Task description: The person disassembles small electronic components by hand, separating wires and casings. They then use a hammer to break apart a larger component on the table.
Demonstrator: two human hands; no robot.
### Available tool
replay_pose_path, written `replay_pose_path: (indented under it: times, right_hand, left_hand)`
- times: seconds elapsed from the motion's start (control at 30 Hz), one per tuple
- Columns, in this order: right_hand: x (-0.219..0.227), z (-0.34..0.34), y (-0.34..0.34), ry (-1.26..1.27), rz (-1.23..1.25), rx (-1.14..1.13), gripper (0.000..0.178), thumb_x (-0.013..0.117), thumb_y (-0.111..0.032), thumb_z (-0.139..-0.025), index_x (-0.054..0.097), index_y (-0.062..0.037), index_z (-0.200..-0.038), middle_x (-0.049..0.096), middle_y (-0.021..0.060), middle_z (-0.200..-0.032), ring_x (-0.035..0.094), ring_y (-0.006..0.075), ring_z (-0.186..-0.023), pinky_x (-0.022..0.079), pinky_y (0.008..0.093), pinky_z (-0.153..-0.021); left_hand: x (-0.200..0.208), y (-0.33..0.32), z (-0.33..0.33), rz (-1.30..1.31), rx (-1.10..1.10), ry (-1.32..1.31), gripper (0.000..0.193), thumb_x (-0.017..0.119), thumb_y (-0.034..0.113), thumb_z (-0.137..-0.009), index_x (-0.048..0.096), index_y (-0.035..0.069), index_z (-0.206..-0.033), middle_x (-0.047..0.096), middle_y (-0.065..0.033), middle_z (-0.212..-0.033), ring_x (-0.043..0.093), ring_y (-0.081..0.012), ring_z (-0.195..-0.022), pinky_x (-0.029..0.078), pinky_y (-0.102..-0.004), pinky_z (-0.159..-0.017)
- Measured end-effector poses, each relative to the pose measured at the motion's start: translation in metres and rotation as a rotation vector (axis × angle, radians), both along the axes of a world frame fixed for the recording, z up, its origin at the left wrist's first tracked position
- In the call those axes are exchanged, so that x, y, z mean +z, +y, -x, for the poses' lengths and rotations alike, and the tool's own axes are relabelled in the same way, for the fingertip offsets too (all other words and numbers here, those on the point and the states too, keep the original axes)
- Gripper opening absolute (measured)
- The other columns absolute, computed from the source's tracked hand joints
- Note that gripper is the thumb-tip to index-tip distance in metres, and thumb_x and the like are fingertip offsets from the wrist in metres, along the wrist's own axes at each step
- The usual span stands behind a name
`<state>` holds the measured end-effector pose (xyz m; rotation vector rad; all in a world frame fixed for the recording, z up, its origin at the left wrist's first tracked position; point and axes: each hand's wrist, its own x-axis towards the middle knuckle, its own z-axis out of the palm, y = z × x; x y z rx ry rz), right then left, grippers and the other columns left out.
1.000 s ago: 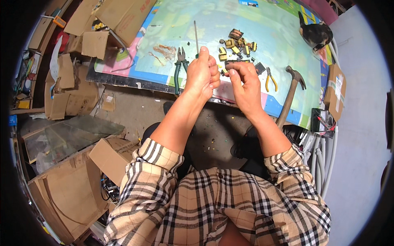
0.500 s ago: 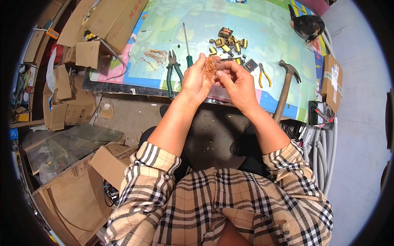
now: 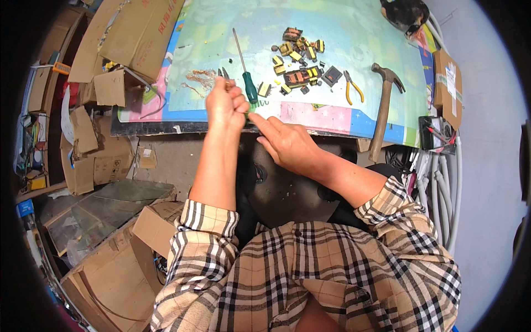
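My left hand (image 3: 225,106) is closed in a fist over the table's near edge, and what it holds, if anything, is hidden. Just past its knuckles the dark jaws of a pair of pliers (image 3: 222,73) show; the rest is mostly behind the hand. My right hand (image 3: 290,145) has its index finger stretched toward the left fist and its thumb apart, with nothing visible in it. A tangle of copper wire (image 3: 200,78) lies beyond the left hand. Right of that fist is a screwdriver (image 3: 250,87) with a green handle.
Several black and yellow parts (image 3: 301,76) are heaped mid-table. Yellow-handled pliers (image 3: 354,88) and a claw hammer (image 3: 383,110) lie to the right, the hammer's handle jutting over the edge. Cardboard boxes (image 3: 135,41) stand left; a dark animal (image 3: 406,14) is at the far right.
Both hands have come apart and moved left and nearer me. The copper wire clump pinched between them is out of sight. My left hand has closed; my right fingers have straightened.
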<state>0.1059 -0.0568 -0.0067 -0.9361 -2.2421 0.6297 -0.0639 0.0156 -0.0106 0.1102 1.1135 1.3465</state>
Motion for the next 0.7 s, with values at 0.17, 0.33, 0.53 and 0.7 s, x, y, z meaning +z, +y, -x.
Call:
replay_pose_path:
  times: [0.17, 0.33, 0.53, 0.7]
  right_hand:
    - [-0.004, -0.007, -0.001, -0.023, -0.048, 0.126, 0.015, 0.059, -0.005, -0.079, 0.056, -0.0001, -0.094, 0.055, 0.0134, -0.077, 0.062, 0.0305, -0.062, 0.049, 0.0376, -0.053]
    - [-0.016, -0.016, -0.001, -0.297, -0.007, 0.245, 0.008, 0.058, -0.005, -0.077, 0.052, -0.0027, -0.081, 0.054, 0.0128, -0.077, 0.061, 0.0289, -0.059, 0.048, 0.038, -0.051]
    - [-0.025, -0.012, -0.004, -0.315, -0.041, 0.276, 0.011, 0.059, -0.004, -0.072, 0.052, -0.0028, -0.081, 0.055, 0.0134, -0.079, 0.061, 0.0274, -0.058, 0.048, 0.0371, -0.049]
    - [-0.031, -0.024, 0.0, -0.417, -0.028, 0.203, 0.011, 0.059, -0.004, -0.07, 0.052, -0.0028, -0.079, 0.055, 0.013, -0.078, 0.061, 0.0272, -0.059, 0.048, 0.0356, -0.049]
  left_hand:
    - [0.015, 0.004, 0.026, -0.045, 0.032, 0.146, 0.031, 0.039, 0.031, -0.099, 0.045, 0.009, -0.078, 0.032, 0.0025, -0.054, 0.022, -0.0086, -0.04, 0.017, -0.0262, -0.036]
    - [-0.002, 0.027, 0.06, 0.057, 0.139, 0.326, 0.028, 0.038, 0.028, -0.098, 0.043, 0.011, -0.076, 0.032, 0.0025, -0.053, 0.023, -0.01, -0.04, 0.018, -0.0274, -0.037]
    - [-0.07, 0.072, 0.169, 0.389, 0.249, 0.621, 0.027, 0.042, 0.031, -0.093, 0.046, 0.009, -0.079, 0.041, -0.0031, -0.057, 0.031, -0.0145, -0.043, 0.026, -0.0297, -0.04]
    - [-0.096, 0.1, 0.195, 0.348, 0.166, 0.524, 0.032, 0.044, 0.035, -0.092, 0.049, 0.005, -0.102, 0.051, -0.01, -0.069, 0.046, -0.0225, -0.051, 0.044, -0.0411, -0.05]
